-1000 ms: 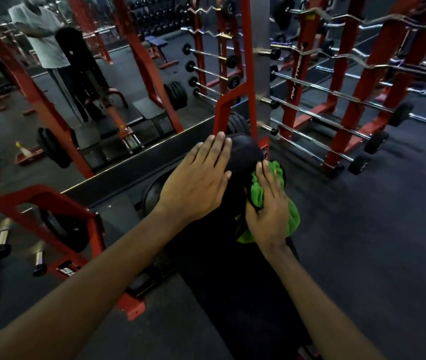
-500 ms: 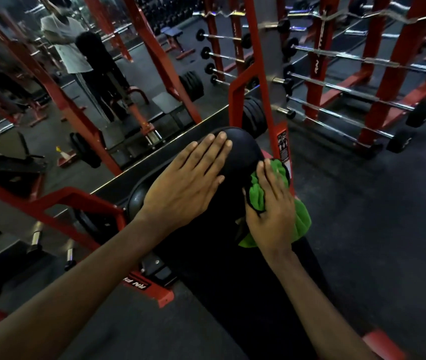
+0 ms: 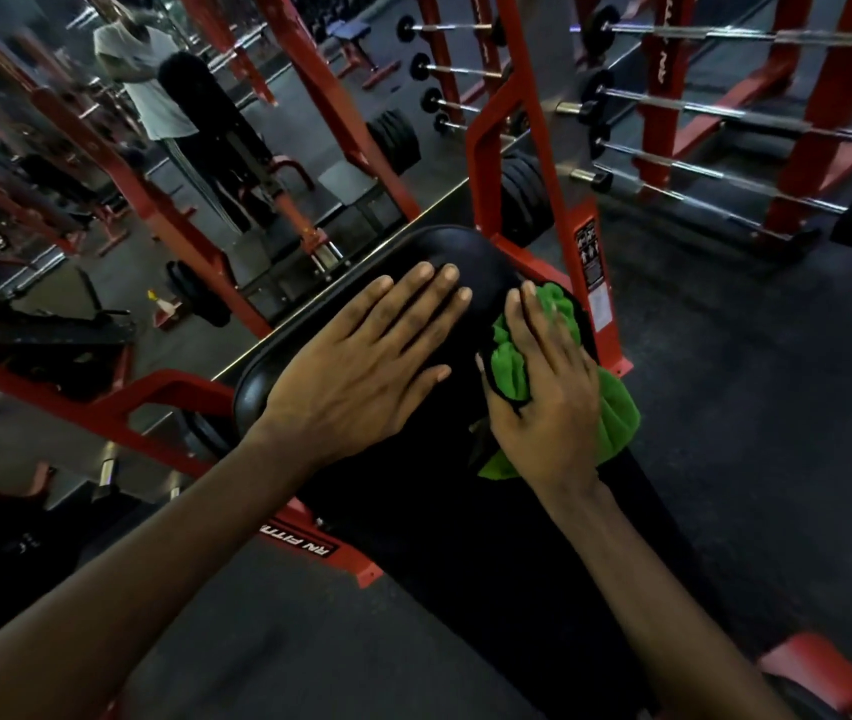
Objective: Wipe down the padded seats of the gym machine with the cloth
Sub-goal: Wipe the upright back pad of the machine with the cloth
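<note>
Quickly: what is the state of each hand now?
Left hand: open, flat on the black pad.
Right hand: closed on the green cloth, pressing it to the pad.

Dark floor [image 3: 756, 418]; red barbell racks [image 3: 829, 96]; wall mirror [image 3: 75, 252] left; dim light.

We see our two forearms bare, long and lean, uncovered as far as they show. Our left hand [image 3: 361, 376] and right hand [image 3: 543, 392] are bare as well, the nails short and trimmed. Tendons ridge the back of the left hand, and the knuckles stand out on the right.
</note>
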A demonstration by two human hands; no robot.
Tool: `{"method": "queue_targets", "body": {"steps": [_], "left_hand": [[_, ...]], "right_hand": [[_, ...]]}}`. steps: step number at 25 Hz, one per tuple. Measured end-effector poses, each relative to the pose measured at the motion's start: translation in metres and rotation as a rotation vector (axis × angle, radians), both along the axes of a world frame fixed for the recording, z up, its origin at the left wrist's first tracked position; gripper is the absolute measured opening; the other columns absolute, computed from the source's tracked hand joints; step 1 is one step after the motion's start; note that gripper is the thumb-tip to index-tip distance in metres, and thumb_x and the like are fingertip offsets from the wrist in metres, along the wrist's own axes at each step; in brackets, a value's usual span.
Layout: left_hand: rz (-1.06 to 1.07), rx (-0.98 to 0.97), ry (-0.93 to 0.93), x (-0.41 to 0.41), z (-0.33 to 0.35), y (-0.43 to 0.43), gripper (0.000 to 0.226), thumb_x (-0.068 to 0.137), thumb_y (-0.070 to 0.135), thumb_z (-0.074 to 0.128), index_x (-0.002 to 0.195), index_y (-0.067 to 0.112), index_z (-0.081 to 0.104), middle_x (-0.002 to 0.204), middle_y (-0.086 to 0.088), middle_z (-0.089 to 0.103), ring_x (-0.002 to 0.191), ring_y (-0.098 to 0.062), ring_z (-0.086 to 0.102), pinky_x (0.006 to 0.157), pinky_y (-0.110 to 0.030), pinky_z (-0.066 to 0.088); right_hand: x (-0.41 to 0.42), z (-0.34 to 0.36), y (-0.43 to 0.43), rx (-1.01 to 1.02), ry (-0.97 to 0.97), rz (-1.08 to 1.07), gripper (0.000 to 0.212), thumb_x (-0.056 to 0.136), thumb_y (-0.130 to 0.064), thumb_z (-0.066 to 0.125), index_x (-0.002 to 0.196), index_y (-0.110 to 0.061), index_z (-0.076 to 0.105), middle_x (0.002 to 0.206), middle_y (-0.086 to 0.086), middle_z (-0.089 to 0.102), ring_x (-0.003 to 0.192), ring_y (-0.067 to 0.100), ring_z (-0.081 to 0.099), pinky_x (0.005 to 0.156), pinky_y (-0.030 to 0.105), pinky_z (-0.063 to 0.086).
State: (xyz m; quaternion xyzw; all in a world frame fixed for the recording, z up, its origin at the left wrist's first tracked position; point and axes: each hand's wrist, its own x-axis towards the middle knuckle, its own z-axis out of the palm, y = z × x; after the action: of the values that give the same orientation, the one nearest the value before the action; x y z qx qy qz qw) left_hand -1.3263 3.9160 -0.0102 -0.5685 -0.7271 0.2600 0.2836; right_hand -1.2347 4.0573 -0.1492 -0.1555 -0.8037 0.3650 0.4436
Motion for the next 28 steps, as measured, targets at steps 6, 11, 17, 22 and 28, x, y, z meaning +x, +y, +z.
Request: {"method": "queue_targets", "body": {"steps": [6, 11, 17, 22, 28], "left_hand": [[0.028, 0.004, 0.013, 0.001, -0.001, 0.0, 0.065, 0.11, 0.047, 0.023, 0.163, 0.011, 0.007, 0.17, -0.011, 0.003, 0.158, -0.025, 0.002, 0.128, -0.042, 0.008], [0.026, 0.059, -0.063, 0.005, 0.001, 0.006, 0.064, 0.108, 0.04, 0.035, 0.161, 0.008, 0.019, 0.169, -0.013, 0.013, 0.157, -0.026, 0.009, 0.127, -0.043, 0.014], [-0.09, -0.094, -0.07, 0.009, -0.017, 0.054, 0.06, 0.108, 0.031, 0.03, 0.161, 0.007, 0.017, 0.168, -0.016, 0.014, 0.157, -0.027, 0.011, 0.127, -0.043, 0.012], [-0.114, -0.181, -0.023, 0.006, -0.024, 0.055, 0.065, 0.11, 0.042, 0.021, 0.162, 0.005, 0.009, 0.169, -0.016, 0.006, 0.157, -0.027, 0.003, 0.128, -0.042, 0.005], [-0.2, -0.401, -0.056, 0.004, -0.03, 0.056, 0.067, 0.109, 0.047, 0.025, 0.163, 0.01, 0.009, 0.17, -0.012, 0.006, 0.157, -0.026, 0.003, 0.127, -0.043, 0.007]], "right_hand": [[0.038, -0.053, -0.007, -0.167, -0.175, -0.031, 0.068, 0.099, -0.045, 0.051, 0.16, -0.027, 0.026, 0.167, -0.003, 0.022, 0.154, 0.019, 0.021, 0.115, 0.05, 0.037], [0.025, -0.035, -0.008, -0.235, -0.05, -0.078, 0.058, 0.102, -0.037, 0.055, 0.156, -0.022, 0.038, 0.162, -0.003, 0.036, 0.15, 0.017, 0.032, 0.109, 0.052, 0.042], [0.023, -0.037, -0.003, -0.119, -0.109, -0.012, 0.073, 0.094, -0.032, 0.06, 0.159, -0.021, 0.029, 0.166, -0.002, 0.027, 0.153, 0.02, 0.026, 0.115, 0.05, 0.036], [0.06, -0.11, -0.012, -0.17, -0.097, -0.079, 0.066, 0.094, -0.03, 0.058, 0.154, -0.013, 0.039, 0.162, 0.004, 0.035, 0.15, 0.026, 0.034, 0.11, 0.056, 0.04], [0.041, -0.079, -0.012, -0.262, -0.056, -0.136, 0.062, 0.095, -0.032, 0.062, 0.153, -0.023, 0.042, 0.161, -0.004, 0.038, 0.148, 0.022, 0.037, 0.106, 0.055, 0.043]]}}
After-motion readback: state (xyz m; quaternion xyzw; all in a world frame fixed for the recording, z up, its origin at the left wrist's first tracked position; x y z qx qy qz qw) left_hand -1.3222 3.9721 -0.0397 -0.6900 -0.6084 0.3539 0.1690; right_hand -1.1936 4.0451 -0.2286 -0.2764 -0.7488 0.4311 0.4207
